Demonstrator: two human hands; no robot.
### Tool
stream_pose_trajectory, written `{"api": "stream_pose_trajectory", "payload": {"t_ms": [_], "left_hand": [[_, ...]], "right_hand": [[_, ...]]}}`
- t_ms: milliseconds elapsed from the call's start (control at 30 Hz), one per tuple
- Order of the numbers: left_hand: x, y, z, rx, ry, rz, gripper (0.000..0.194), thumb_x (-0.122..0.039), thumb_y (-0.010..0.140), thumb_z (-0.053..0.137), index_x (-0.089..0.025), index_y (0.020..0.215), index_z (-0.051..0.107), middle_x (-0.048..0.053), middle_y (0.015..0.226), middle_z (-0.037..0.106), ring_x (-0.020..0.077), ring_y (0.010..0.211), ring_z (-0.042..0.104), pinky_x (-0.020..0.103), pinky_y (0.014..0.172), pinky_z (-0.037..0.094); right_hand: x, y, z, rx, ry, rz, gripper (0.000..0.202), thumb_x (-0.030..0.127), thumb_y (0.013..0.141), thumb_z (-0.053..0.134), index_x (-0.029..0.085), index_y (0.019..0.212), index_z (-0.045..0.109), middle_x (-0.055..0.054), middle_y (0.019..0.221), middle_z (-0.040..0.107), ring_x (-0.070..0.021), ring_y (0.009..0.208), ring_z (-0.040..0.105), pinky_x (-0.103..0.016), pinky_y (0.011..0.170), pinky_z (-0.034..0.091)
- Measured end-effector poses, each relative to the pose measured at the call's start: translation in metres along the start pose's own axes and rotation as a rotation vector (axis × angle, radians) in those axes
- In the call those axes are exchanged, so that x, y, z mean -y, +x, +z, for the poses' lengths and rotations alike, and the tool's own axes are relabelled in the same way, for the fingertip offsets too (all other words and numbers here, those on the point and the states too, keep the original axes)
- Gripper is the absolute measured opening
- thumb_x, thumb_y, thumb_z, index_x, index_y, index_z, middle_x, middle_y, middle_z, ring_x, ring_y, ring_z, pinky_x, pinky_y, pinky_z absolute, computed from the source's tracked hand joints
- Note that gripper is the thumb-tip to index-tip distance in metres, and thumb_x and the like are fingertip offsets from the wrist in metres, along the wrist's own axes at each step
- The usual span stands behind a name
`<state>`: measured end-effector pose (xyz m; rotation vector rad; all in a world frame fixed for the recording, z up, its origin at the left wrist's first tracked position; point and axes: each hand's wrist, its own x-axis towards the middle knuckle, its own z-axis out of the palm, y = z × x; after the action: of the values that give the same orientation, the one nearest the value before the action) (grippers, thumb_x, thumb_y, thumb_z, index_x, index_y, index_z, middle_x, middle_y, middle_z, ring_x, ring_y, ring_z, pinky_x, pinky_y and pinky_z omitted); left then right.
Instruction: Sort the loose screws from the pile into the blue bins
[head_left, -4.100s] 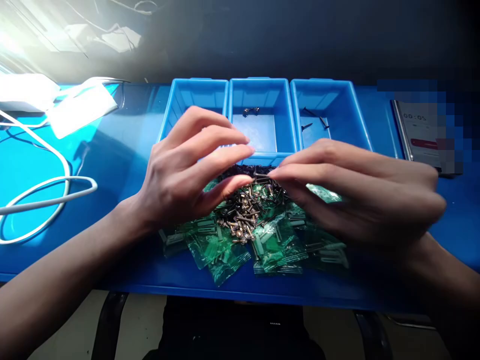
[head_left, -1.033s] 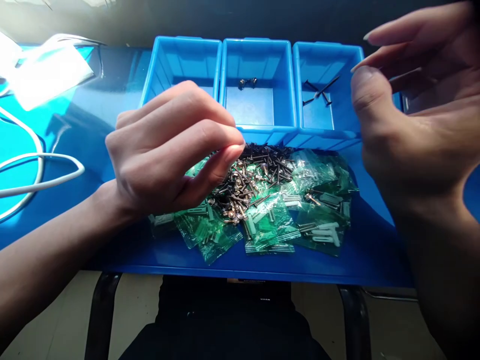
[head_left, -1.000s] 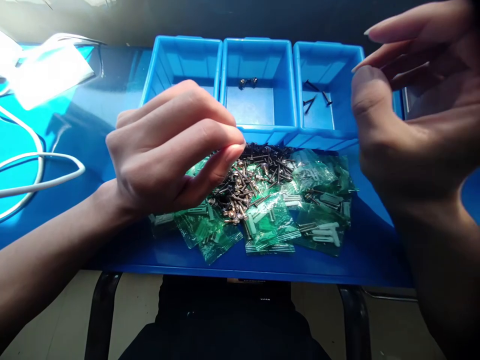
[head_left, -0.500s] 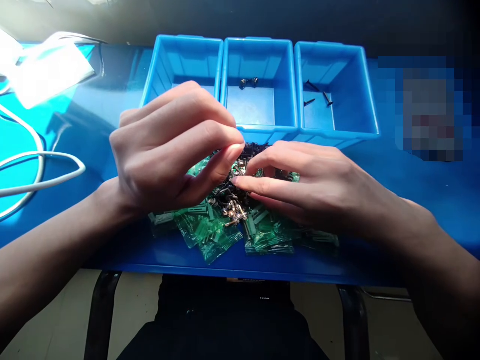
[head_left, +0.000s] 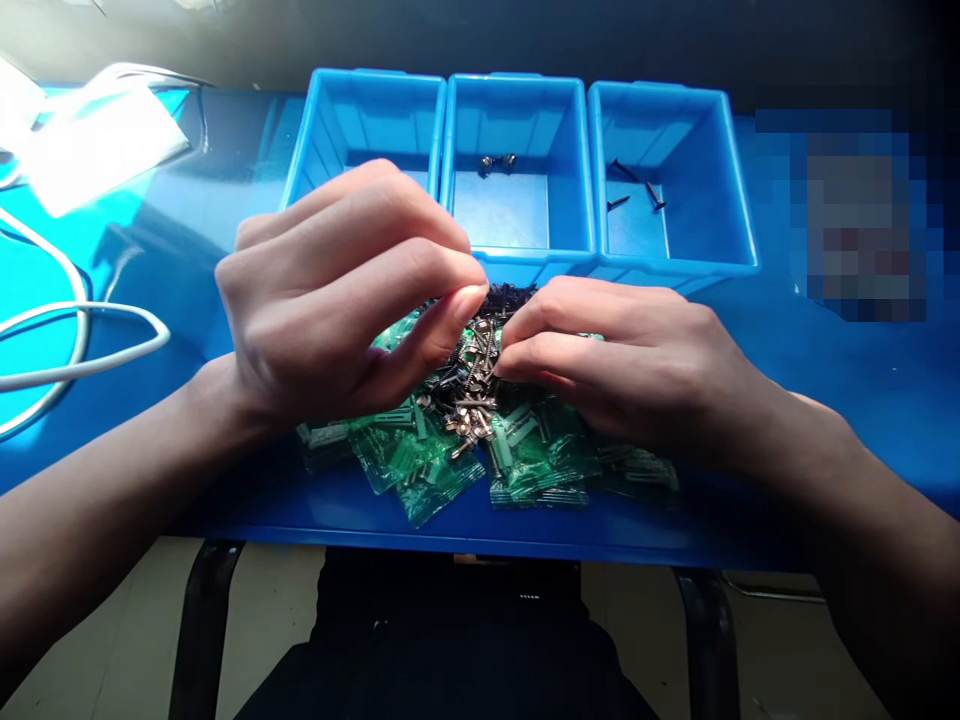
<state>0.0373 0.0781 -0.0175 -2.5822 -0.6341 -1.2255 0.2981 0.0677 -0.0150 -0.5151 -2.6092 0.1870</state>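
Note:
My left hand [head_left: 337,290] hovers over the left side of a heap of loose screws [head_left: 476,385], thumb and forefinger pressed together in a pinch. Whatever may be between those fingertips is hidden. At the right side of the heap, my right hand [head_left: 607,350] has its fingers bent and drawn together. Its thumb is mostly covered, and I cannot make out what it holds. Silvery and black screws lie mixed in the heap. Green-looking clear packets [head_left: 439,485] with small parts inside lie under and around the screws.
Three blue bins stand behind the heap: a left bin [head_left: 375,78], a middle bin [head_left: 517,262] with a few screws, and a right bin [head_left: 739,190] with dark screws. A white cable [head_left: 142,345] loops at left. A blurred-out object [head_left: 862,230] lies at far right.
My right hand has drawn back slightly to the right, its forefinger now bent instead of stretched into the heap. More silvery screws show in the middle. My left hand has hardly moved.

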Motion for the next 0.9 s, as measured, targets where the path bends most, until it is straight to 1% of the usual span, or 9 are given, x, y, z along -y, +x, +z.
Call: {"api": "stream_pose_trajectory", "payload": {"t_ms": [167,300,400,567,633,733,767,833,900], "left_hand": [[0.002,0.0,0.0,-0.006,-0.012,0.037,0.012,-0.017,0.09,0.068,-0.018,0.102,0.07,0.009,0.094,0.075,0.023,0.08,0.071,0.039,0.071,0.057],[0.001,-0.001,0.0,0.009,-0.004,0.003,0.012,-0.014,0.091,0.067,-0.018,0.102,0.071,0.009,0.095,0.075,0.0228,0.083,0.072,0.039,0.073,0.057],[0.001,-0.001,0.0,-0.006,-0.013,0.005,0.011,-0.015,0.09,0.069,-0.018,0.101,0.071,0.009,0.094,0.075,0.0239,0.082,0.073,0.04,0.072,0.057],[0.001,0.0,0.0,-0.011,-0.017,0.024,0.01,-0.013,0.089,0.069,-0.015,0.099,0.072,0.01,0.093,0.075,0.023,0.081,0.072,0.039,0.071,0.057],[0.002,0.0,0.0,-0.014,-0.024,0.035,0.01,-0.012,0.089,0.069,-0.013,0.098,0.072,0.012,0.092,0.075,0.0233,0.081,0.072,0.039,0.071,0.057],[0.003,0.0,0.001,-0.016,-0.018,0.036,0.01,-0.012,0.089,0.069,-0.014,0.098,0.072,0.011,0.092,0.076,0.0229,0.081,0.072,0.04,0.07,0.057],[0.003,0.0,0.001,-0.021,-0.018,0.033,0.009,-0.013,0.09,0.069,-0.015,0.098,0.072,0.011,0.092,0.076,0.0226,0.081,0.071,0.04,0.07,0.057],[0.004,0.0,0.002,-0.009,-0.033,0.035,0.01,-0.018,0.092,0.069,-0.018,0.101,0.071,0.009,0.093,0.076,0.0219,0.082,0.072,0.039,0.071,0.058],[0.004,0.0,0.002,-0.004,-0.055,0.058,0.013,-0.025,0.093,0.072,-0.019,0.104,0.072,0.008,0.094,0.076,0.0215,0.081,0.073,0.039,0.073,0.061]], "right_hand": [[0.001,0.0,-0.002,-0.052,0.034,0.047,0.01,0.009,0.099,0.062,0.014,0.106,0.066,-0.007,0.105,0.071,-0.0152,0.092,0.067,-0.03,0.076,0.055],[0.003,0.0,-0.005,-0.089,0.001,0.086,0.012,0.008,0.098,0.063,0.016,0.106,0.067,-0.004,0.103,0.073,-0.013,0.091,0.068,-0.028,0.075,0.054],[0.004,0.0,-0.006,-0.109,-0.023,0.102,0.01,0.011,0.099,0.064,0.017,0.106,0.068,-0.004,0.103,0.074,-0.0125,0.091,0.07,-0.027,0.074,0.053],[0.003,0.001,-0.006,-0.139,-0.04,0.09,0.006,0.01,0.097,0.068,0.014,0.102,0.069,-0.003,0.094,0.074,-0.0108,0.084,0.069,-0.026,0.069,0.051],[0.001,0.001,-0.007,-0.142,-0.062,0.085,0.007,0.008,0.097,0.066,0.014,0.102,0.069,-0.003,0.093,0.075,-0.011,0.083,0.068,-0.026,0.071,0.052],[0.0,0.001,-0.008,-0.136,-0.052,0.079,0.009,0.008,0.098,0.065,0.015,0.104,0.068,-0.004,0.094,0.075,-0.0112,0.084,0.069,-0.026,0.074,0.055],[0.0,0.002,-0.009,-0.134,-0.03,0.096,0.009,0.01,0.099,0.064,0.016,0.104,0.067,-0.003,0.093,0.075,-0.0111,0.084,0.07,-0.025,0.074,0.055],[0.003,0.004,-0.011,-0.143,-0.001,0.186,0.004,0.018,0.101,0.065,0.019,0.104,0.067,-0.001,0.093,0.076,-0.0115,0.083,0.072,-0.026,0.072,0.054],[0.007,0.007,-0.014,-0.123,0.007,0.273,0.005,0.025,0.102,0.065,0.023,0.103,0.07,0.0,0.091,0.078,-0.0118,0.079,0.073,-0.027,0.068,0.053]]}}
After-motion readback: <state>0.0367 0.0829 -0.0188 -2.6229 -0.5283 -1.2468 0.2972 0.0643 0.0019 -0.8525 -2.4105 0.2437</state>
